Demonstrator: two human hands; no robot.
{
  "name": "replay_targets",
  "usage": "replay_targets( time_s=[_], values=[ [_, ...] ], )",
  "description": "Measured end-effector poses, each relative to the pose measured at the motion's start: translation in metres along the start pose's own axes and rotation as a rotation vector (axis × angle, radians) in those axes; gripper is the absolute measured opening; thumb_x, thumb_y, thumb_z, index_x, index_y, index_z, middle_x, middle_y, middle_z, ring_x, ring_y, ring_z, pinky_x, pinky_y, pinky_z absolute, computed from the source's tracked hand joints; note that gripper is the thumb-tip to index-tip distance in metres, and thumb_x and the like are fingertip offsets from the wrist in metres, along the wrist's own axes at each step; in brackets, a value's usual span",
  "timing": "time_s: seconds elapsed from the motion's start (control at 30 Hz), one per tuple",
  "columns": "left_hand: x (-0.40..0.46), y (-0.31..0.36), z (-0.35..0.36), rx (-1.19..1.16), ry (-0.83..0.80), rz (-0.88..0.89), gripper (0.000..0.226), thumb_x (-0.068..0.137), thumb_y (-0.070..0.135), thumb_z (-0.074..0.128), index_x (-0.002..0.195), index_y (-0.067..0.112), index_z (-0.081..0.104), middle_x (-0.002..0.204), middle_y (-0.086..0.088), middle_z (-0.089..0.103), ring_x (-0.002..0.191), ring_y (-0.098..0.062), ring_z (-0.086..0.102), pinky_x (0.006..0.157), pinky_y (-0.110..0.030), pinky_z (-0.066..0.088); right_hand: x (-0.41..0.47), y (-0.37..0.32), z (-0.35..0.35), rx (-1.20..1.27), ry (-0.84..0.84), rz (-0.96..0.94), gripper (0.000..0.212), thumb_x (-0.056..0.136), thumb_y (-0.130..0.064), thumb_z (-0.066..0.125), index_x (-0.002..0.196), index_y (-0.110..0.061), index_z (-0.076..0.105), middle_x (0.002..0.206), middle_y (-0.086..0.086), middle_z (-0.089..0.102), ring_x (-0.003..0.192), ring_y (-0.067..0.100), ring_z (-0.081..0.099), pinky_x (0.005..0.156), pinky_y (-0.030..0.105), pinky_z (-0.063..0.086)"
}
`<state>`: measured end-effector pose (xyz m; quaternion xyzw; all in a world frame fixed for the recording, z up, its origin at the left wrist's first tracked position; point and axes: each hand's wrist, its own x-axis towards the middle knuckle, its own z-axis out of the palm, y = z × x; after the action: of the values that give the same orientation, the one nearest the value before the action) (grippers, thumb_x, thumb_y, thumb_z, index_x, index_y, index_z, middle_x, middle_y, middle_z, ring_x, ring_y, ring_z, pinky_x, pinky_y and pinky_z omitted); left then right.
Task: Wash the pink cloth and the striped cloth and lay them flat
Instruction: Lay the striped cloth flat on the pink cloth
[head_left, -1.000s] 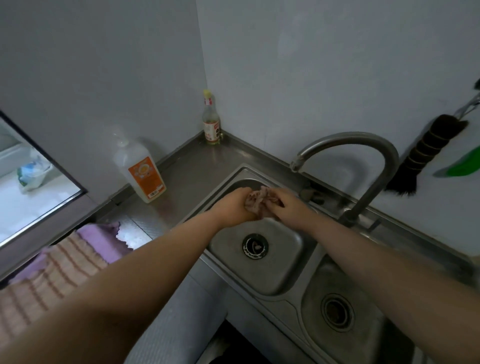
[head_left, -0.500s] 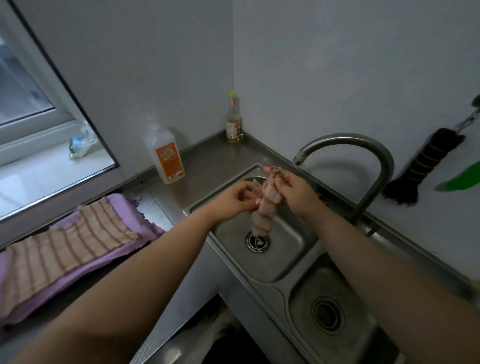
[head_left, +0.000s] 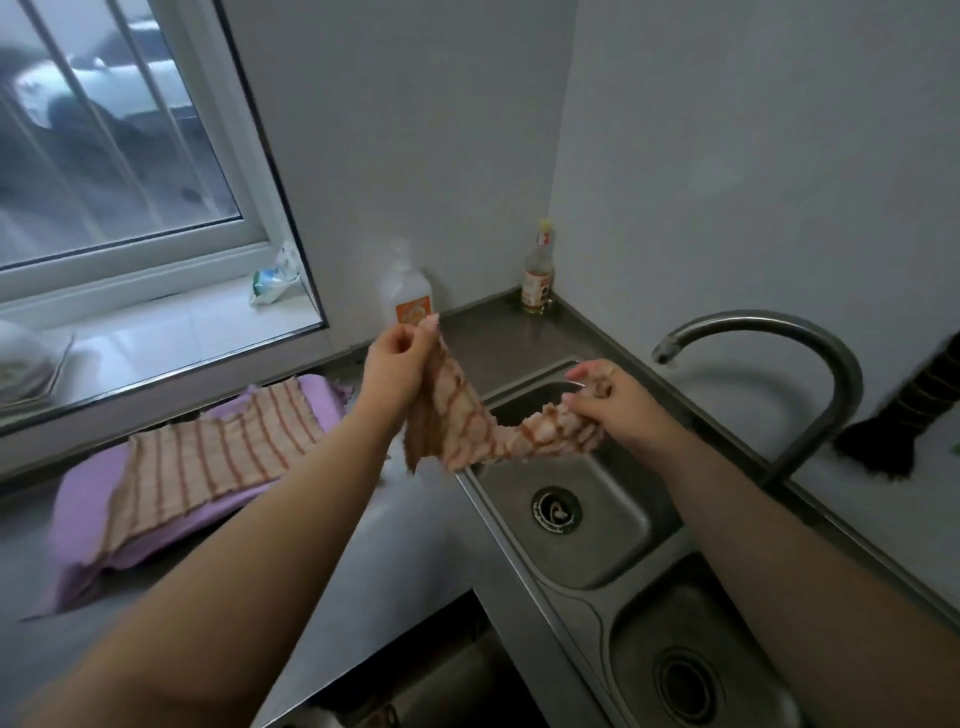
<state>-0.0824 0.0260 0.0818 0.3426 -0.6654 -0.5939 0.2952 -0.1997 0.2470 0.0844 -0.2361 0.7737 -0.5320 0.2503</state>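
Item: wet striped cloth (head_left: 457, 421), orange stripes on pale ground, held in the air over the left rim of the sink's near-left basin (head_left: 613, 551).
Left hand (head_left: 397, 364): pinches one corner of the cloth between thumb and fingers, raised at 11 o'clock from the basin drain (head_left: 556, 510).
Right hand (head_left: 605, 397): fingers curled round the bunched other end, at 12 o'clock above the drain, under the faucet (head_left: 779, 332) spout.
Cloth between the hands: partly spread, lower edge hanging free beside the basin rim.
Pink cloth (head_left: 88, 514): flat on the steel counter (head_left: 395, 545) at 9 o'clock, a second striped cloth (head_left: 218, 462) laid flat on it; counter bare between these and the sink.
Basins: two, each holding only its drain; the right one (head_left: 691, 680) at 5 o'clock.
Back edge: clear bottle with orange label (head_left: 408, 296); small bottle (head_left: 538, 275), possibly a condiment, in the corner.
Right wall: dark brush (head_left: 904, 415), partly cut off.
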Motion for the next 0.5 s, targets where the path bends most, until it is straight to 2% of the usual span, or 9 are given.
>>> replay_targets(
  time_s=[0.07, 0.13, 0.23, 0.27, 0.33, 0.4, 0.43, 0.47, 0.5],
  values=[
    [0.009, -0.004, -0.025, 0.063, 0.201, -0.002, 0.025, 0.094, 0.04, 0.056, 0.09, 0.016, 0.059, 0.083, 0.0, 0.059, 0.079, -0.014, 0.055, 0.07, -0.027, 0.042, 0.008, -0.002, 0.011, -0.208, -0.068, -0.006, 0.028, 0.091, -0.008, 0.06, 0.118, -0.014, 0.059, 0.102, 0.005, 0.064, 0.09, 0.018, 0.063, 0.069, 0.021, 0.054],
    [0.013, -0.005, -0.046, 0.181, 0.324, -0.033, 0.025, 0.096, 0.031, 0.05, 0.111, 0.012, 0.055, 0.096, -0.004, 0.058, 0.092, -0.02, 0.056, 0.076, -0.028, 0.04, 0.015, -0.001, 0.017, -0.385, -0.093, 0.005, 0.022, 0.092, -0.01, 0.059, 0.113, -0.013, 0.064, 0.104, 0.007, 0.067, 0.092, 0.02, 0.065, 0.069, 0.025, 0.054],
    [0.019, -0.015, -0.085, 0.306, 0.327, -0.148, 0.029, 0.098, 0.024, 0.046, 0.126, 0.016, 0.044, 0.104, -0.008, 0.057, 0.09, -0.021, 0.055, 0.077, -0.03, 0.039, 0.026, -0.012, 0.044, -0.52, -0.106, -0.082, 0.008, 0.093, -0.018, 0.058, 0.097, -0.018, 0.066, 0.095, 0.003, 0.069, 0.09, 0.018, 0.065, 0.073, 0.027, 0.049],
    [0.021, -0.019, -0.095, 0.382, 0.291, -0.175, 0.03, 0.098, 0.024, 0.046, 0.127, 0.016, 0.045, 0.11, -0.01, 0.056, 0.092, -0.021, 0.054, 0.079, -0.031, 0.04, 0.029, -0.019, 0.056, -0.477, -0.119, -0.112, 0.007, 0.095, -0.02, 0.057, 0.092, -0.02, 0.063, 0.091, 0.001, 0.068, 0.089, 0.017, 0.064, 0.075, 0.028, 0.049],
    [0.017, -0.023, -0.109, 0.689, 0.176, -0.157, 0.033, 0.097, 0.033, 0.048, 0.126, 0.019, 0.052, 0.131, -0.013, 0.046, 0.116, -0.028, 0.047, 0.095, -0.035, 0.038, 0.034, -0.037, 0.083, -0.363, -0.15, -0.157, 0.014, 0.097, -0.025, 0.052, 0.086, -0.023, 0.06, 0.087, -0.001, 0.067, 0.087, 0.016, 0.063, 0.078, 0.029, 0.048],
    [0.006, -0.02, -0.111, 0.883, -0.011, -0.055, 0.037, 0.098, 0.047, 0.043, 0.119, 0.021, 0.06, 0.13, -0.006, 0.047, 0.122, -0.025, 0.044, 0.096, -0.031, 0.032, 0.036, -0.058, 0.112, -0.317, -0.173, -0.181, 0.019, 0.099, -0.031, 0.048, 0.09, -0.021, 0.062, 0.086, 0.0, 0.066, 0.085, 0.015, 0.062, 0.076, 0.028, 0.048],
    [0.002, -0.022, -0.11, 0.823, -0.158, -0.048, 0.043, 0.099, 0.052, 0.036, 0.114, 0.021, 0.062, 0.121, -0.001, 0.054, 0.113, -0.019, 0.05, 0.089, -0.024, 0.034, 0.037, -0.069, 0.127, -0.277, -0.195, -0.167, 0.022, 0.099, -0.033, 0.046, 0.095, -0.018, 0.062, 0.088, 0.002, 0.067, 0.084, 0.015, 0.063, 0.074, 0.028, 0.049],
    [-0.005, -0.025, -0.109, 0.632, -0.326, -0.101, 0.052, 0.097, 0.059, 0.03, 0.108, 0.021, 0.063, 0.112, 0.001, 0.061, 0.103, -0.015, 0.057, 0.089, -0.022, 0.039, 0.039, -0.078, 0.142, -0.197, -0.223, -0.138, 0.025, 0.1, -0.033, 0.045, 0.099, -0.016, 0.063, 0.09, 0.004, 0.068, 0.085, 0.016, 0.064, 0.074, 0.029, 0.051],
    [-0.011, -0.028, -0.108, 0.397, -0.457, -0.179, 0.061, 0.091, 0.068, 0.027, 0.105, 0.021, 0.064, 0.106, 0.001, 0.067, 0.097, -0.014, 0.062, 0.092, -0.028, 0.045, 0.041, -0.087, 0.155, -0.106, -0.245, -0.105, 0.026, 0.1, -0.032, 0.045, 0.1, -0.014, 0.063, 0.093, 0.007, 0.07, 0.086, 0.018, 0.066, 0.077, 0.032, 0.054]
  ],
)
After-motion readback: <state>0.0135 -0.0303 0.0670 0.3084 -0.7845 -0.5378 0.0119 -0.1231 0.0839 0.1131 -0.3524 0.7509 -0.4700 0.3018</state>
